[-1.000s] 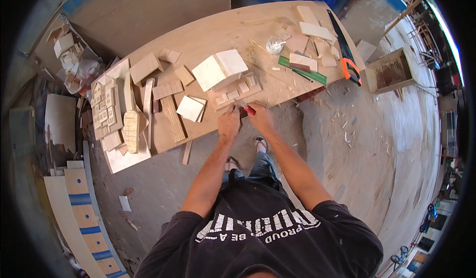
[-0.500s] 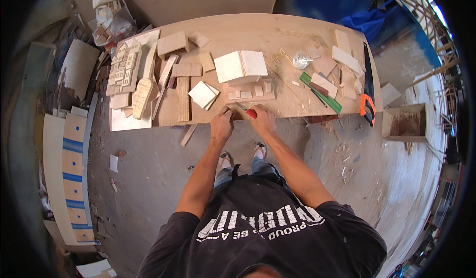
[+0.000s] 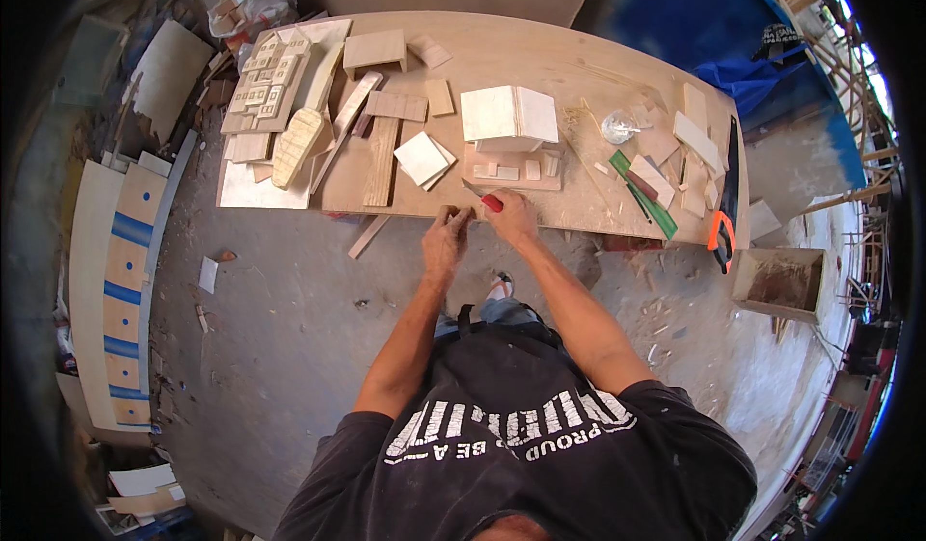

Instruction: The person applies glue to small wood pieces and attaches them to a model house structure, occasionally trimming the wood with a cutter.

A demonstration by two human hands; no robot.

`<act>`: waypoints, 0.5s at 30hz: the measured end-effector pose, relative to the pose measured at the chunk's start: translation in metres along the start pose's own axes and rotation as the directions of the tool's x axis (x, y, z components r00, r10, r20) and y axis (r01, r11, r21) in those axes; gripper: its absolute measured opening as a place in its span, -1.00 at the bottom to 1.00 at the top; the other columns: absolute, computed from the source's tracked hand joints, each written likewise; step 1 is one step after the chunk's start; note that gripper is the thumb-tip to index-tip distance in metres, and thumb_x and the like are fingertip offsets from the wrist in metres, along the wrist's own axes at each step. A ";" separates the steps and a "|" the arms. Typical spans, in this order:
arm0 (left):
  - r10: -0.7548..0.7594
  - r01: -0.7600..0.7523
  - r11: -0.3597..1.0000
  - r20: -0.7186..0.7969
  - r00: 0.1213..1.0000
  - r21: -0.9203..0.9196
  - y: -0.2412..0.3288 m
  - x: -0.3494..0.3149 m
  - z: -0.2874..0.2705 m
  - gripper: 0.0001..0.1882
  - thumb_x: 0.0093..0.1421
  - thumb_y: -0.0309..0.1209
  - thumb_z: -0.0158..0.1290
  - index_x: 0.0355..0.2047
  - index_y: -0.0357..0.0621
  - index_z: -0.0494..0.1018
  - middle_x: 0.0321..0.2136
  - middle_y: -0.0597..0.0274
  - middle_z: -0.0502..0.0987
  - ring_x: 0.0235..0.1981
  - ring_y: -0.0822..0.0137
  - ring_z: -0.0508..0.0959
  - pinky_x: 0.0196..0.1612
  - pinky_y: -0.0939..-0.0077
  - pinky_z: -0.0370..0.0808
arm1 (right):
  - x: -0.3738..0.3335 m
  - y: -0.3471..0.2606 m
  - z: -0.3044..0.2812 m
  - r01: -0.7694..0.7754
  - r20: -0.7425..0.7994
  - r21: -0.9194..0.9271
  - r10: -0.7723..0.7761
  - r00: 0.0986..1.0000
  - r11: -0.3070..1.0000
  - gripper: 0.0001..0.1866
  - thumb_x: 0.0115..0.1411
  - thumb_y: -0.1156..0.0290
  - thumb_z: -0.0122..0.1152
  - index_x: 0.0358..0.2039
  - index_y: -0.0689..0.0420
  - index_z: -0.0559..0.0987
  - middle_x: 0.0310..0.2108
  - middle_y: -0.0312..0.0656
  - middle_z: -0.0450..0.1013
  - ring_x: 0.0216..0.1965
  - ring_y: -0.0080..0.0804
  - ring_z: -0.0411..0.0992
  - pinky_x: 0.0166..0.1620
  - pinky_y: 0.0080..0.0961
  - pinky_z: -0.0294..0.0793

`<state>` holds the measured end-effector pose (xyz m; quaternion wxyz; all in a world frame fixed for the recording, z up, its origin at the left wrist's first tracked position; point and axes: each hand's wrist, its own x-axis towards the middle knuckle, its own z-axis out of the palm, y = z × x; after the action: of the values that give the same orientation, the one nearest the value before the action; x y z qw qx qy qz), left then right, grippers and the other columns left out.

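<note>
My right hand [image 3: 516,219] grips a red-handled knife [image 3: 493,202], its blade pointing up and to the left over the table's front edge. Close beside it, my left hand [image 3: 446,240] is closed, fingertips pinched together at that edge. Whatever it holds is too small to make out. Just beyond both hands stands a small wooden model house [image 3: 509,117] with a pale pitched roof, on a flat base with little wood blocks [image 3: 502,171]. To the left of the house lie two square pale wood pieces [image 3: 422,159], overlapping.
Wood offcuts and a flat model facade [image 3: 273,78] cover the left of the wooden table [image 3: 502,44]. On the right are a green strip [image 3: 644,194], a clear plastic cup [image 3: 617,126] and a handsaw with an orange handle [image 3: 721,237]. An open box [image 3: 783,285] stands beyond.
The view has shifted, so the table sits differently in the picture. Both hands remain at the front edge, and the knife is still in my right hand, its blade angled more steeply.
</note>
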<state>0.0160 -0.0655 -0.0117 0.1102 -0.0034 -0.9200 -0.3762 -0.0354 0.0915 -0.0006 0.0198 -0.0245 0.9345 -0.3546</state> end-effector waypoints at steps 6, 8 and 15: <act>0.107 -0.113 0.992 0.099 0.989 0.056 -0.002 0.001 -0.007 -0.78 0.26 -0.39 0.07 -0.12 0.13 0.62 -0.22 0.30 0.53 -0.34 0.10 0.63 -0.34 0.23 0.56 | 0.000 -0.006 -0.001 -0.025 0.012 -0.030 0.025 1.000 0.999 -0.74 0.08 0.27 0.29 -0.24 0.11 0.64 -0.23 -0.05 0.58 -0.15 0.02 0.54 -0.08 -0.16 0.53; 0.151 -0.157 0.986 0.093 0.984 0.056 -0.004 0.001 -0.007 -0.75 0.25 -0.39 0.06 -0.08 0.11 0.60 -0.22 0.31 0.52 -0.32 0.12 0.62 -0.35 0.23 0.56 | -0.002 -0.007 -0.001 -0.020 -0.014 -0.030 0.019 1.000 0.999 -0.75 0.08 0.26 0.30 -0.26 0.11 0.64 -0.24 -0.05 0.58 -0.16 0.02 0.54 -0.09 -0.16 0.53; 0.216 -0.229 0.969 0.133 0.967 0.091 -0.004 0.002 -0.012 -0.70 0.25 -0.40 0.08 -0.01 0.10 0.57 -0.21 0.28 0.49 -0.28 0.17 0.60 -0.37 0.25 0.56 | -0.004 -0.009 0.000 -0.019 -0.033 -0.027 0.018 0.999 0.999 -0.75 0.09 0.24 0.31 -0.28 0.10 0.65 -0.26 -0.07 0.58 -0.18 0.01 0.54 -0.11 -0.15 0.53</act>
<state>0.0165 -0.0768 -0.0059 0.0956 -0.1239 -0.9374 -0.3111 -0.0313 0.0857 0.0055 0.0073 -0.0101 0.9397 -0.3417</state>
